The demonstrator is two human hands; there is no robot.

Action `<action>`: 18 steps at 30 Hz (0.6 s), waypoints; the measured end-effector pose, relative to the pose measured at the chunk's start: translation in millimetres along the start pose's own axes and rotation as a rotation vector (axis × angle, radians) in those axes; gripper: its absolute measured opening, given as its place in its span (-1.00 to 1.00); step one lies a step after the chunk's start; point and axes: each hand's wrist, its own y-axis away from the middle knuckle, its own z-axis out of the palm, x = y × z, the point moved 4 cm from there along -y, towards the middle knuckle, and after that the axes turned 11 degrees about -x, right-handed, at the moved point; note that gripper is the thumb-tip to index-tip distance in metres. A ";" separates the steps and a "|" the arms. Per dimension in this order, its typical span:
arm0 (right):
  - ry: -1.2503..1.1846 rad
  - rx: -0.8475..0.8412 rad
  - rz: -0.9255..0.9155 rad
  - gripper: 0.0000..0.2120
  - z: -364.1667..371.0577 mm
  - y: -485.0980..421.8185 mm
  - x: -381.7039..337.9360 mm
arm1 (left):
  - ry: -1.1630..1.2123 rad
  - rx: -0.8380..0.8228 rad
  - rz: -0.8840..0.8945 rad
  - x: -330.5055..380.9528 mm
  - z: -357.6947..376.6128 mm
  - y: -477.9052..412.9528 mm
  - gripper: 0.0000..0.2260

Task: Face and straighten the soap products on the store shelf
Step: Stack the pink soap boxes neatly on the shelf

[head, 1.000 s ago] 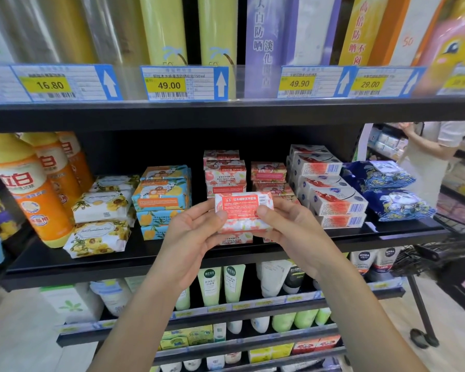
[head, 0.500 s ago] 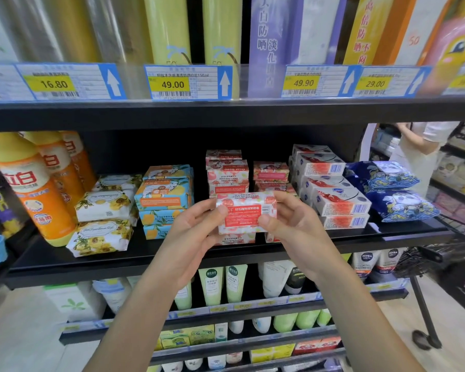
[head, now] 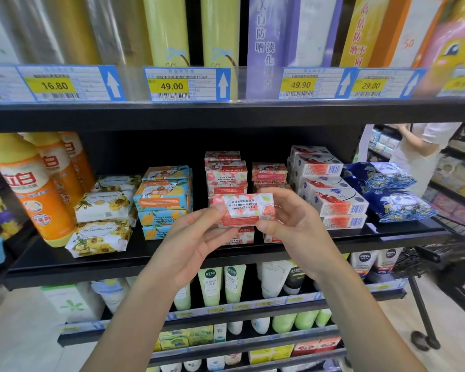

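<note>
I hold a red and white pomegranate soap box (head: 246,209) in front of the black shelf (head: 145,251), its print upside down. My left hand (head: 196,237) pinches its left end and my right hand (head: 293,224) grips its right end. Behind it stands a stack of the same red soap boxes (head: 226,170), with a lower stack (head: 269,173) beside it. To the left are blue and orange soap boxes (head: 164,197) and yellow flowered soap packs (head: 102,218). White and red boxes (head: 330,189) are stacked to the right.
Orange bottles (head: 30,186) stand at the shelf's left end and blue patterned packs (head: 389,191) at its right end. Price tags (head: 185,83) line the shelf above. Tubes (head: 220,283) fill the lower shelves. A person (head: 419,154) stands in the right aisle by a cart (head: 440,259).
Both hands have turned the soap box, so a different face with upside-down English print now shows. The box stays in front of the red stack.
</note>
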 end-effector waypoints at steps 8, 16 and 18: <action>-0.122 0.030 0.204 -0.25 2.1 -0.4 5.6 | -0.056 -0.025 0.086 1.7 -0.9 2.9 -0.61; -0.203 0.043 0.232 -0.44 8.2 1.9 -1.8 | -0.092 -0.050 0.104 2.2 1.1 6.0 -0.56; -0.221 0.042 0.230 -0.47 8.8 2.2 -0.8 | -0.076 -0.044 0.097 1.3 0.6 6.0 -0.54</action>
